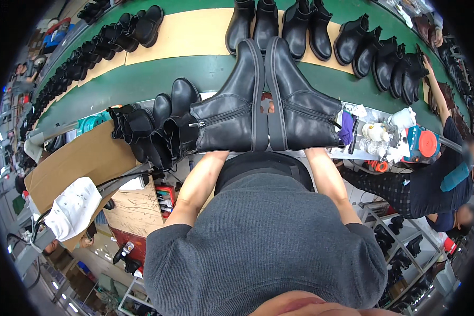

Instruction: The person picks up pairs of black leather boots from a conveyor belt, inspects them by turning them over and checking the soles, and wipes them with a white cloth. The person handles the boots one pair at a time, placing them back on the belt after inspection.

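Note:
Two black leather ankle boots are raised in front of me, soles facing each other and toes pointing away. The left boot [227,113] shows a zip with a metal pull along its side. On the right boot [305,113] a matching zip runs along the shaft. My left forearm [201,179] reaches up to the left boot, and my left hand holds it from behind, mostly hidden. From the other side my right forearm [329,176] leads to the right boot, held likewise by my right hand. A little skin-coloured patch shows between the soles, too small to make out.
Several black boots [181,100] stand close on the left, beside a cardboard sheet [84,158]. Rows of boots line the green conveyor [195,71] ahead. Bottles [375,131], a purple cloth [346,127] and a red-lidded container [427,144] are at right, near a co-worker [432,184].

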Demonstrator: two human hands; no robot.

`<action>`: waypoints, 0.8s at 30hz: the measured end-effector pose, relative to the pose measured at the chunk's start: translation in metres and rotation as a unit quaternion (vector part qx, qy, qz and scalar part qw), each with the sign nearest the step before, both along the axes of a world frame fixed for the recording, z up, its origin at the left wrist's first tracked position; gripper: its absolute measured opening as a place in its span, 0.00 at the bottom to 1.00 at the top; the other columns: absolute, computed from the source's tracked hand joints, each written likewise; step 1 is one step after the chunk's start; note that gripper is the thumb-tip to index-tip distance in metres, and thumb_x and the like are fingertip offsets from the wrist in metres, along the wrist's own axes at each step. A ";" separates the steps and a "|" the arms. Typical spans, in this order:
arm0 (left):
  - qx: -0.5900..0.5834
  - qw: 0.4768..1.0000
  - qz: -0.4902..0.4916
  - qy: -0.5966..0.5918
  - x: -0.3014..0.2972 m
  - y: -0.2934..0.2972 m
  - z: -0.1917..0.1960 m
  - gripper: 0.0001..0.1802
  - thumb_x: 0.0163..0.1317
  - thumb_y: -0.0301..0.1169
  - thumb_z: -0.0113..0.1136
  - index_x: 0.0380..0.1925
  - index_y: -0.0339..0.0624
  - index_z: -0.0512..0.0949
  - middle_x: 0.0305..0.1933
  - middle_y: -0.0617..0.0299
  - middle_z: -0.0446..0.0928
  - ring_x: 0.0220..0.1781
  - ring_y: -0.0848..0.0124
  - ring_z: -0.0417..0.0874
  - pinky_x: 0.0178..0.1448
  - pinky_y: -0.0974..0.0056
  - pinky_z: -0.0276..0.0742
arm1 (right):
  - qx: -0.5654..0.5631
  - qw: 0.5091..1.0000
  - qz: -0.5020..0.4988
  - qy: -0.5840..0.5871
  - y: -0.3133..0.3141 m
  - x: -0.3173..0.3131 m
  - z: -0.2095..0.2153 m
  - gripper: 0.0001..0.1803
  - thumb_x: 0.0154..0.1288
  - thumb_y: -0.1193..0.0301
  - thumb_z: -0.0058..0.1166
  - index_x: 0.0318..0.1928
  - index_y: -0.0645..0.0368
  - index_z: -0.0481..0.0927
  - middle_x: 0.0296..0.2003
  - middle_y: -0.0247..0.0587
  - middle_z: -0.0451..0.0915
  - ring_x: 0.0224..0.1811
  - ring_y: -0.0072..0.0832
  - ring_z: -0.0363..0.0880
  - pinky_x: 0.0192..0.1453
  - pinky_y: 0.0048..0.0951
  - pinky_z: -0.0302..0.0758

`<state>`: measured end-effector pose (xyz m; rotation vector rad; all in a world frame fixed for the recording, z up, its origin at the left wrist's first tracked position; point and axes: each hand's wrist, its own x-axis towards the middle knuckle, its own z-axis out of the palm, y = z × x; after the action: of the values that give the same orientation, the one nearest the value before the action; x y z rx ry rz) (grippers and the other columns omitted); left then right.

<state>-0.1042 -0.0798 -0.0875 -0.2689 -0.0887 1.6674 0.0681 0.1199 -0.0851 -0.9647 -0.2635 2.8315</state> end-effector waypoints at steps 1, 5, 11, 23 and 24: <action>0.006 1.000 -0.004 -0.008 0.000 -0.002 -0.001 0.32 0.69 0.55 0.40 0.58 0.39 0.65 0.49 0.61 0.73 0.49 0.74 0.74 0.57 0.67 0.69 | 0.009 1.000 -0.005 -0.004 0.000 0.001 0.000 0.41 0.67 0.45 0.43 0.63 0.72 0.60 0.59 0.50 0.66 0.63 0.31 0.62 0.67 0.28 0.57; -0.025 0.999 0.009 0.040 -0.007 -0.005 -0.006 0.32 0.69 0.55 0.40 0.59 0.39 0.65 0.48 0.62 0.75 0.48 0.75 0.75 0.56 0.68 0.70 | 0.112 0.992 -0.016 -0.058 0.010 -0.003 -0.001 0.41 0.67 0.45 0.44 0.63 0.72 0.59 0.60 0.51 0.65 0.64 0.32 0.61 0.68 0.29 0.55; -0.310 0.732 -0.060 0.604 -0.044 0.005 0.044 0.42 0.64 0.65 0.32 0.71 0.54 0.49 0.64 0.52 0.66 0.61 0.64 0.69 0.64 0.51 0.58 | 0.564 0.811 0.072 -0.138 0.026 -0.017 0.024 0.43 0.65 0.45 0.48 0.65 0.68 0.57 0.63 0.52 0.63 0.66 0.35 0.59 0.69 0.30 0.53; -0.145 0.821 -0.037 0.551 -0.059 0.009 0.076 0.54 0.54 0.35 0.67 0.72 0.50 0.40 0.74 0.58 0.48 0.71 0.66 0.56 0.72 0.62 0.52 | 0.377 0.912 0.078 -0.137 0.050 -0.020 0.019 0.32 0.65 0.53 0.51 0.57 0.68 0.69 0.49 0.45 0.76 0.52 0.31 0.74 0.58 0.28 0.68; -0.144 0.859 -0.021 0.492 -0.056 0.016 0.075 0.53 0.54 0.36 0.67 0.72 0.50 0.41 0.74 0.58 0.49 0.72 0.66 0.56 0.72 0.61 0.52 | 0.263 0.959 0.070 -0.075 0.051 -0.020 0.021 0.29 0.65 0.55 0.50 0.56 0.66 0.71 0.49 0.43 0.77 0.52 0.30 0.75 0.58 0.29 0.68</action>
<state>-0.1597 -0.0642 -0.0120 0.3837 0.9342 1.5930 0.0484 0.1709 -0.0642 -1.0583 -1.0735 2.5754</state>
